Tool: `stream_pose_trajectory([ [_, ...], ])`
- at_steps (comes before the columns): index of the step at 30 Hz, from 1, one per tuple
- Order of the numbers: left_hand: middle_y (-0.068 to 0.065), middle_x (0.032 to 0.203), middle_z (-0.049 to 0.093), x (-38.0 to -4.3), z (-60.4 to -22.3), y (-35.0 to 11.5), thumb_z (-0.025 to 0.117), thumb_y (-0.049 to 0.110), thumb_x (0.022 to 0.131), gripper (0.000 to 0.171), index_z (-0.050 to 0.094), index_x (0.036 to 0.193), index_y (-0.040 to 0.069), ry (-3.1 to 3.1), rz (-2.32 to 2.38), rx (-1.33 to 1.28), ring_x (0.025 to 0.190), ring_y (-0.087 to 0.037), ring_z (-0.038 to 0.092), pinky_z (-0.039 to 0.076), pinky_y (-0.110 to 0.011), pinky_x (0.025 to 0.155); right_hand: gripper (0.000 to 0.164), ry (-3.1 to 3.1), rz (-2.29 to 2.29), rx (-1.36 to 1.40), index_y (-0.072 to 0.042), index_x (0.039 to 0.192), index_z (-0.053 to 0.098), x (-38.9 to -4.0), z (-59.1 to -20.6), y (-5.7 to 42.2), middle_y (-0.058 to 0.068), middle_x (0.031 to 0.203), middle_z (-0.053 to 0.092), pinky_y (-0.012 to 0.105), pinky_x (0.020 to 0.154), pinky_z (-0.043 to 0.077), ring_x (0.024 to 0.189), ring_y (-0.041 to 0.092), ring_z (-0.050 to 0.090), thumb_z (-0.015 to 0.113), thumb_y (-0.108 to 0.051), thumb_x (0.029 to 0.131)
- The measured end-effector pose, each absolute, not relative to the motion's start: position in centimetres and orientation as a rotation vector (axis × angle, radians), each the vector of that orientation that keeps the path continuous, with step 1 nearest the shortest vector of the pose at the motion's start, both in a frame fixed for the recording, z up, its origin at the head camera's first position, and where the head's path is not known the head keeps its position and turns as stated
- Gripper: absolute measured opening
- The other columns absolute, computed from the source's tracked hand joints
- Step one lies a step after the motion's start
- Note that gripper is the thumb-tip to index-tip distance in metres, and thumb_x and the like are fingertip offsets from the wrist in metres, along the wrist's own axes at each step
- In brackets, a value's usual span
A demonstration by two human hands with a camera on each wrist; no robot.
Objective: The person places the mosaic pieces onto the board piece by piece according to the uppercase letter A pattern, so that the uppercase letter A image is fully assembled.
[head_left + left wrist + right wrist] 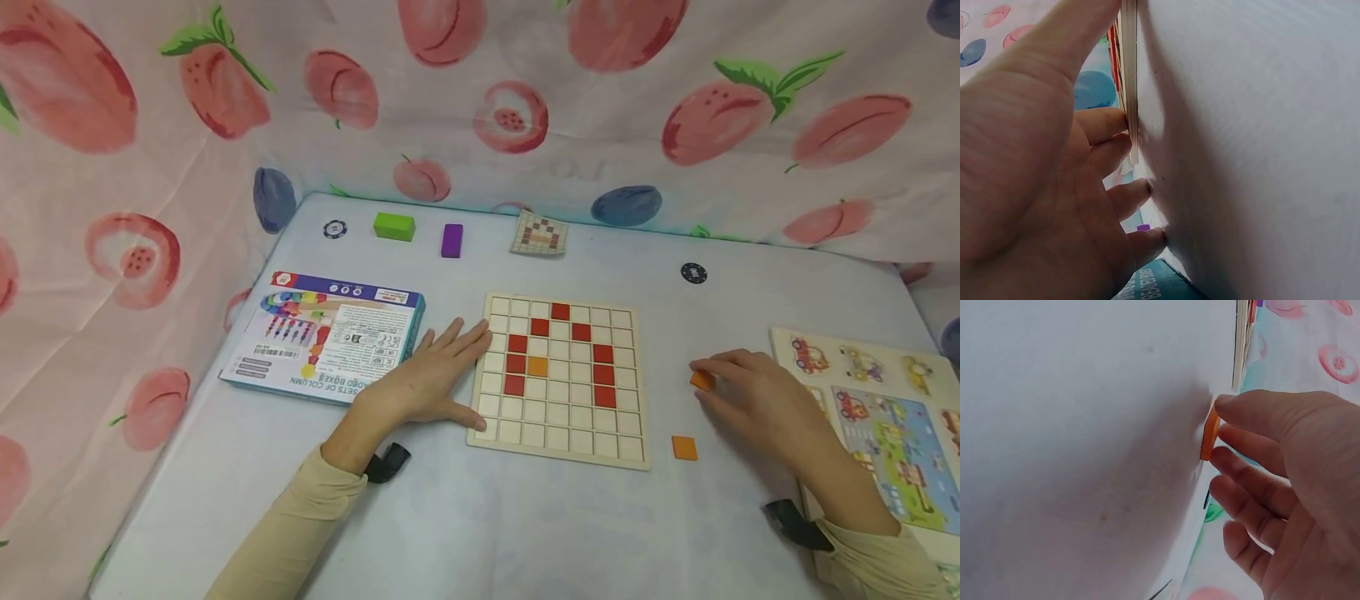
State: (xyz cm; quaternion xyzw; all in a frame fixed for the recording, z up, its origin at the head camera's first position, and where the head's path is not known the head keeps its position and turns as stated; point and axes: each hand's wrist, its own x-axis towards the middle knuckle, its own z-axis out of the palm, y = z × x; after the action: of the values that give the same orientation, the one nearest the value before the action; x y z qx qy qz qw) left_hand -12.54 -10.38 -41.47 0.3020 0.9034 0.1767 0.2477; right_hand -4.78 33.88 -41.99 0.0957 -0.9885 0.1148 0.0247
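Note:
A square wooden grid board point(547, 432) lies on the table, with several red tiles point(603, 375) and one orange tile point(537, 367) in its cells. Against its left edge rests my left hand point(438, 375), fingers spread and thumb touching the lower left side; the left wrist view shows fingertips at the board's rim and on the tabletop. To the right of the board, my right hand point(757, 404) pinches another orange tile point(1210, 434) between thumb and fingertips, close to the table surface. Nearer the front, a third orange tile point(684, 447) lies flat.
A boxed set point(322, 337) lies left of the board. Along the back are a green block point(393, 227), a purple block point(452, 241), a pattern card point(539, 234) and black chips point(693, 273), point(335, 229) spaced apart. A picture puzzle board point(892, 392) lies at far right, partly under my right arm.

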Motion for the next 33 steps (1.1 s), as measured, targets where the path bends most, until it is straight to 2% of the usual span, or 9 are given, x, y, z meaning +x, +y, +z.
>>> stream_pose_trajectory([
  [2, 0.0, 0.183, 0.002, -12.5, -41.4, -10.4, 0.088, 0.058, 0.081, 0.125, 0.014, 0.173, 0.015, 2.461, 0.486, 0.822, 0.17, -0.034, -0.003, 0.005, -0.062, 0.137, 0.04, -3.067, 0.33, 0.247, -0.008, 0.125, 0.077, -4.8, -41.9, 33.8, 0.02, 0.12, 0.073, 0.061, 0.085, 0.057, 0.11, 0.04, 0.066, 0.086, -0.015, 0.086],
  [4, 0.0, 0.183, 0.002, -12.5, -41.4, -10.4, 0.088, 0.058, 0.082, 0.125, 0.014, 0.173, 0.015, 2.46, 0.488, 0.821, 0.17, -0.034, -0.004, 0.005, -0.062, 0.137, 0.039, -3.079, 0.308, 0.194, -0.009, 0.123, 0.078, -4.9, -41.9, 33.7, 0.019, 0.114, 0.075, 0.054, 0.076, 0.059, 0.103, 0.037, 0.067, 0.086, -0.017, 0.086],
  [8, 0.0, 0.183, 0.002, -12.5, -41.6, -10.4, 0.088, 0.058, 0.082, 0.124, 0.015, 0.173, 0.015, 2.463, 0.485, 0.823, 0.17, -0.034, -0.003, 0.006, -0.062, 0.137, 0.035, -3.098, 0.307, 0.147, -0.009, 0.117, 0.08, -5.0, -41.9, 33.4, 0.016, 0.106, 0.076, 0.042, 0.067, 0.055, 0.093, 0.031, 0.067, 0.087, -0.02, 0.085],
  [12, 0.0, 0.183, 0.002, -12.6, -41.6, -10.4, 0.087, 0.058, 0.082, 0.124, 0.015, 0.173, 0.015, 2.467, 0.482, 0.825, 0.17, -0.034, -0.003, 0.006, -0.062, 0.137, 0.033, -3.081, 0.346, 0.179, -0.01, 0.116, 0.081, -5.3, -41.7, 32.8, 0.015, 0.108, 0.077, 0.041, 0.071, 0.055, 0.093, 0.03, 0.068, 0.087, -0.02, 0.086],
  [20, 0.001, 0.183, 0.002, -12.5, -41.6, -10.5, 0.087, 0.059, 0.082, 0.124, 0.015, 0.173, 0.015, 2.468, 0.476, 0.822, 0.17, -0.033, -0.003, 0.006, -0.062, 0.137, 0.032, -3.067, 0.431, 0.3, -0.011, 0.12, 0.08, -6.6, -41.0, 29.1, 0.012, 0.113, 0.077, 0.052, 0.082, 0.058, 0.1, 0.03, 0.068, 0.083, -0.021, 0.09],
  [28, 0.001, 0.183, 0.001, -12.5, -41.7, -10.6, 0.087, 0.059, 0.082, 0.124, 0.015, 0.173, 0.016, 2.467, 0.478, 0.822, 0.17, -0.033, -0.003, 0.006, -0.062, 0.137, 0.033, -3.067, 0.485, 0.557, -0.011, 0.122, 0.079, -8.2, -40.8, 22.9, 0.01, 0.115, 0.077, 0.05, 0.087, 0.063, 0.101, 0.029, 0.07, 0.084, -0.022, 0.09],
  [33, 0.001, 0.183, 0.002, -12.5, -41.6, -10.5, 0.087, 0.058, 0.082, 0.123, 0.015, 0.173, 0.016, 2.464, 0.484, 0.827, 0.17, -0.033, -0.003, 0.006, -0.061, 0.138, 0.029, -3.052, 0.467, 0.687, -0.014, 0.119, 0.081, -9.4, -40.9, 20.0, 0.006, 0.111, 0.078, 0.046, 0.088, 0.063, 0.1, 0.025, 0.071, 0.084, -0.024, 0.092],
])
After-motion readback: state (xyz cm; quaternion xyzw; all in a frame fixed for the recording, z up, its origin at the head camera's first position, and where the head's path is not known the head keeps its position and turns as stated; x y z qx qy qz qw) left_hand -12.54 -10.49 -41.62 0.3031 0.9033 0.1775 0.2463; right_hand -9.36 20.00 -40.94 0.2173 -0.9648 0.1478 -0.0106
